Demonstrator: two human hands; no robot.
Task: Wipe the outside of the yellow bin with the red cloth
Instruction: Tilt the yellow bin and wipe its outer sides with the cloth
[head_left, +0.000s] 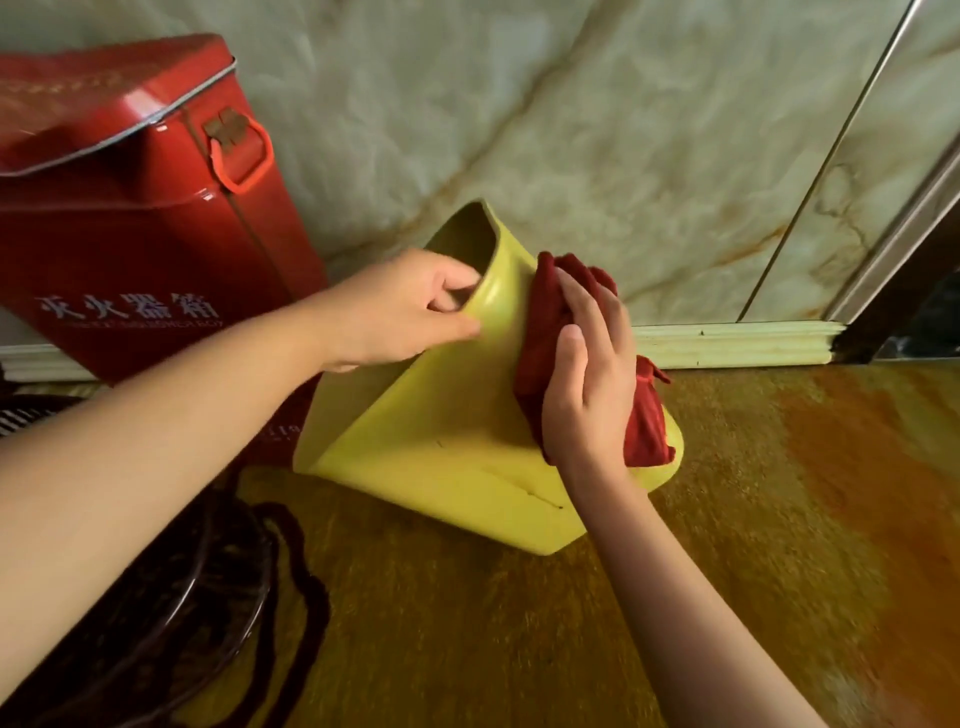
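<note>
The yellow bin (457, 457) is tipped over on the floor, its open mouth pointing up and to the left toward the wall. My left hand (405, 312) grips the bin's rim, thumb outside and fingers curled inside the opening. A bunched red cloth (545, 322) lies pressed against the bin's upper right side. My right hand (587, 384) covers the cloth and holds it flat on the yellow wall. Part of the cloth hangs out past my fingers toward the bin's base.
A red metal box (135, 208) with a handle and white lettering stands against the marble wall (571, 130) just left of the bin. A dark round object with a thick cord (218, 571) lies at the lower left. A metal door frame (904, 218) rises at right above the polished brown floor (779, 519).
</note>
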